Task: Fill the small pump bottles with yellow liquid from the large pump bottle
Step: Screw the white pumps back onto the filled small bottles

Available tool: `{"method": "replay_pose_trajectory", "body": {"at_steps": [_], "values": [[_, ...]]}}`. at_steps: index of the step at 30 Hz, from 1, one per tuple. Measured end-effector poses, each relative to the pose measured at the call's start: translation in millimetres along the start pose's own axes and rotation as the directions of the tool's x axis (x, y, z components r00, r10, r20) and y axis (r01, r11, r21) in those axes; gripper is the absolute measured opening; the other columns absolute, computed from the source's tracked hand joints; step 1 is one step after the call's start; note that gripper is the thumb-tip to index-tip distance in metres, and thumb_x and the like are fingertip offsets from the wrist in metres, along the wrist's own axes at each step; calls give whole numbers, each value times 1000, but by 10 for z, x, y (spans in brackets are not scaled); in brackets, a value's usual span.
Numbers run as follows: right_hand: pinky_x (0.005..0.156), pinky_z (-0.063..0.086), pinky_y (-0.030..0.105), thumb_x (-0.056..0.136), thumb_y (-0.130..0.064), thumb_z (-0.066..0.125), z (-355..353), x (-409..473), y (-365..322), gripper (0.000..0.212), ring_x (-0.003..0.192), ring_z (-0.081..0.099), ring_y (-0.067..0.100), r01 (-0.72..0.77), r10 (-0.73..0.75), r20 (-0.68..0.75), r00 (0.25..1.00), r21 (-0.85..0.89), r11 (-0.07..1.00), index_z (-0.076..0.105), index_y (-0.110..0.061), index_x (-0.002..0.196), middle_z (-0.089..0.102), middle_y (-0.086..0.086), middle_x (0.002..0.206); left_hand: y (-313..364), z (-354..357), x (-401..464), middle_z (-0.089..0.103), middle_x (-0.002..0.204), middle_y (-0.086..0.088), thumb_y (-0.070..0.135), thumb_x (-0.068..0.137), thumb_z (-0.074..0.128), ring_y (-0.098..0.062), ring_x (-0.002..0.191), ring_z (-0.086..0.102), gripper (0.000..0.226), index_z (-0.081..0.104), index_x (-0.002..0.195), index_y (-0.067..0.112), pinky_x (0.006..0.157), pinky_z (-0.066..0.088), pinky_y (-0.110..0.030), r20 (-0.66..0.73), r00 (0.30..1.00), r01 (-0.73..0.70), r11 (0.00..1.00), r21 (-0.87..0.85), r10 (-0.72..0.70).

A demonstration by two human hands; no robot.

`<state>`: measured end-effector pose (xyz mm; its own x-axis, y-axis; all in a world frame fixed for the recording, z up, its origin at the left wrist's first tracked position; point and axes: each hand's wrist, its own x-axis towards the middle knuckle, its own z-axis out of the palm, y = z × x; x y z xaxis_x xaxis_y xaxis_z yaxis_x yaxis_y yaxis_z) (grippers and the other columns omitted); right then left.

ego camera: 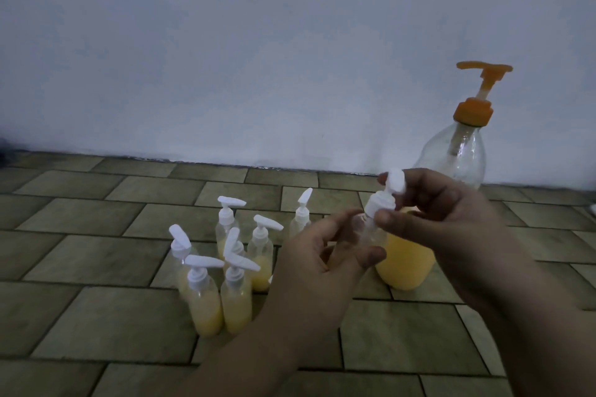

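here a clear small pump bottle (371, 232) is held in the left hand (317, 263) before the large pump bottle (451, 171), its white pump cap (385, 200) pinched by the right hand (451, 219), likely for twisting.

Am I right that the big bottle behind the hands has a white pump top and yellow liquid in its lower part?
Not quite: the head view shows the big bottle with an orange pump top, not a white one. The white pumps belong to the small bottles. The yellow liquid does sit in its lower part.
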<state>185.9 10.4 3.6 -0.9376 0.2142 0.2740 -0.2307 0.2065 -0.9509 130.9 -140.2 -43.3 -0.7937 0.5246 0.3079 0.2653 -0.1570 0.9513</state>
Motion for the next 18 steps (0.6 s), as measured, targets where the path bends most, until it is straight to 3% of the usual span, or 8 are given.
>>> {"method": "replay_pose_trajectory", "body": {"at_steps": [3, 5, 7, 10, 13, 16, 18], "values": [[85, 53, 30, 55, -35, 85, 62, -15, 66, 58, 108, 64, 23, -47, 26, 81, 996, 272, 961, 70, -17, 108, 68, 11, 114, -11, -2, 1, 71, 97, 17, 14, 77, 73, 0, 94, 66, 34, 65, 96, 41, 80, 53, -17, -6, 1000, 11, 1000, -22, -11], [77, 53, 23, 45, -39, 89, 66, -19, 117, 54, 98, 67, 19, -23, 29, -17, 999, 259, 966, 75, -19, 92, 70, 8, 105, -21, -4, -3, 72, 96, 15, 12, 77, 74, -1, 92, 67, 34, 65, 95, 40, 77, 52, -16, -5, 1000, 13, 1000, -24, -13], [80, 51, 26, 38, -48, 90, 47, -24, 149, 61, 96, 66, 16, -25, 46, -90, 995, 225, 974, 75, -19, 90, 70, 5, 102, -21, 3, -12, 72, 97, 11, 11, 77, 74, -2, 92, 67, 34, 65, 96, 38, 76, 52, -15, 1, 1000, 6, 999, -32, -6], [93, 42, 37, 49, -44, 86, 57, -32, 170, 59, 107, 63, 21, -40, 53, -43, 998, 258, 965, 73, -14, 99, 70, 8, 109, -34, 11, -13, 72, 97, 12, 10, 77, 73, -2, 92, 67, 35, 65, 99, 36, 77, 52, -16, 0, 1000, -12, 999, -41, 12], [81, 47, 36, 37, -40, 92, 39, -36, 199, 51, 87, 66, 21, -60, 94, -90, 992, 323, 945, 72, -16, 77, 70, 7, 86, -28, 23, -19, 72, 97, 13, 10, 76, 73, -2, 91, 67, 34, 65, 97, 36, 75, 53, -16, 12, 1000, -18, 999, -47, 18], [87, 47, 43, 46, -37, 90, 44, -61, 203, 54, 99, 64, 25, -88, 97, 1, 995, 428, 899, 72, -17, 93, 69, 10, 107, -31, 22, -16, 72, 96, 15, 9, 76, 73, 1, 91, 67, 35, 65, 98, 35, 74, 52, -14, 15, 1000, -17, 999, -50, 18], [79, 53, 36, 44, -32, 92, 58, -67, 212, 58, 97, 66, 24, -61, 72, -9, 997, 433, 899, 73, -20, 97, 70, 11, 106, -46, 28, -18, 73, 97, 14, 8, 77, 73, -1, 91, 67, 35, 66, 101, 33, 76, 53, -17, 22, 1000, -20, 999, -37, 20]]}}
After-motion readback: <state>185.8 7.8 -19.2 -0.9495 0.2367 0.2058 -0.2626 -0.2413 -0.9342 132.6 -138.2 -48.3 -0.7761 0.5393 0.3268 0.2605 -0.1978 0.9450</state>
